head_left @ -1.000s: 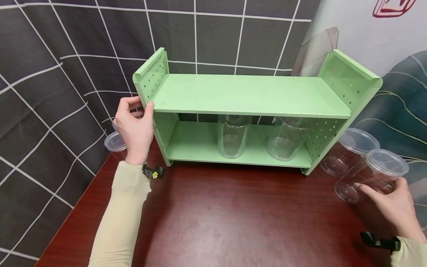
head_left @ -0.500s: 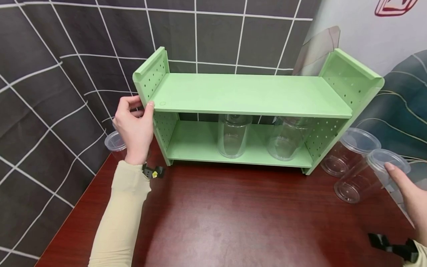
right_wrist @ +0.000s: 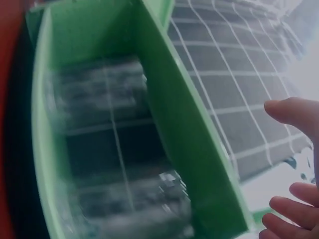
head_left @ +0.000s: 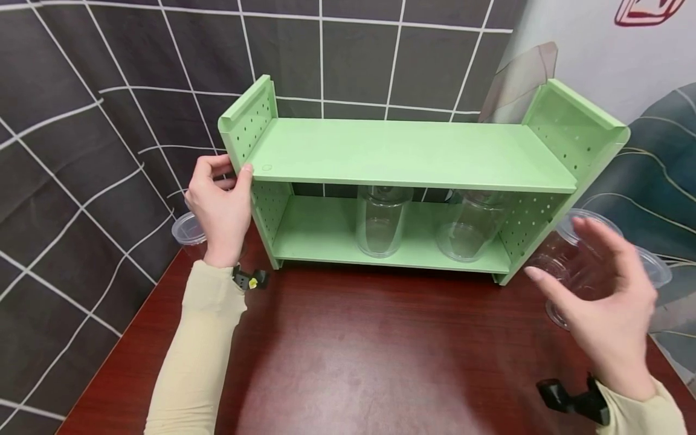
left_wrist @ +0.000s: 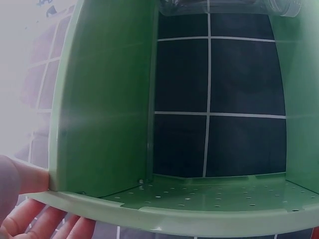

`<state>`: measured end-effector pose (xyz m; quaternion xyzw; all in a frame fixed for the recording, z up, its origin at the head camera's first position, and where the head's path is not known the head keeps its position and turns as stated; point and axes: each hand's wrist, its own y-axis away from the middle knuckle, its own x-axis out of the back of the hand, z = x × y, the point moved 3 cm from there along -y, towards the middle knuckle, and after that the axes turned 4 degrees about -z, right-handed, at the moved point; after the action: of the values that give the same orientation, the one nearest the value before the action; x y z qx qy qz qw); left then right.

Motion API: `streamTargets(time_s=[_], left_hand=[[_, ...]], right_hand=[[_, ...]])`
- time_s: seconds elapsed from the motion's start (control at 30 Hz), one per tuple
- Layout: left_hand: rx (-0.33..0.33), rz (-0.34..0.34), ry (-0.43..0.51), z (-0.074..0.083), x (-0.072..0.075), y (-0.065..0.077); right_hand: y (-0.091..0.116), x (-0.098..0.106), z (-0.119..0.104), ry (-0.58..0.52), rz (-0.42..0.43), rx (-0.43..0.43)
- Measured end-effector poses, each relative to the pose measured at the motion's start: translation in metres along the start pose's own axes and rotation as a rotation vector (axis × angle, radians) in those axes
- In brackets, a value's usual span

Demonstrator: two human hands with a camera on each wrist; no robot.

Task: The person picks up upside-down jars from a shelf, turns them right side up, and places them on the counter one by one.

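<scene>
My left hand (head_left: 220,208) grips the left side of a green two-tier shelf (head_left: 413,154). Its thumb lies at the front corner of the upper board and its fingers (left_wrist: 45,219) are on the outer side. Two clear plastic jars stand on the lower tier, a middle jar (head_left: 379,232) and a right-hand jar (head_left: 462,235). My right hand (head_left: 614,314) is held with thumb and fingers spread, nothing between them. It partly hides two lidded clear jars on the table, a rear jar (head_left: 592,219) and a front jar (head_left: 656,270).
Another lidded clear jar (head_left: 187,229) stands left of the shelf, partly behind my left hand. The dark red wooden table (head_left: 380,350) extends in front. A dark gridded curtain (head_left: 356,66) hangs behind and to the left.
The right hand let go of the front jar on the right, drew back towards the lower right, then came left and up in front of both jars. My left hand keeps its grip.
</scene>
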<state>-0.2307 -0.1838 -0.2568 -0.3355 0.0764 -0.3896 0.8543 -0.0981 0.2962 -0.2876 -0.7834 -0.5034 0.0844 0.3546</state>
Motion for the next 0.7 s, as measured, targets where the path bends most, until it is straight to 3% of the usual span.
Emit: streamTargets(time_s=[0.43,0.53,0.7], left_hand=[[0.012,-0.01,-0.005,0.0,-0.001,0.0],[0.007,-0.007,-0.003,0.0,0.0,0.0],[0.001,0.001,-0.003,0.0,0.0,-0.001]], right_hand=[[0.022,-0.075,-0.028,0.072,-0.327,-0.011],[0.026,-0.088,-0.016,0.071,-0.378,-0.023],[0.031,-0.112,0.022,0.04,-0.44,-0.085]])
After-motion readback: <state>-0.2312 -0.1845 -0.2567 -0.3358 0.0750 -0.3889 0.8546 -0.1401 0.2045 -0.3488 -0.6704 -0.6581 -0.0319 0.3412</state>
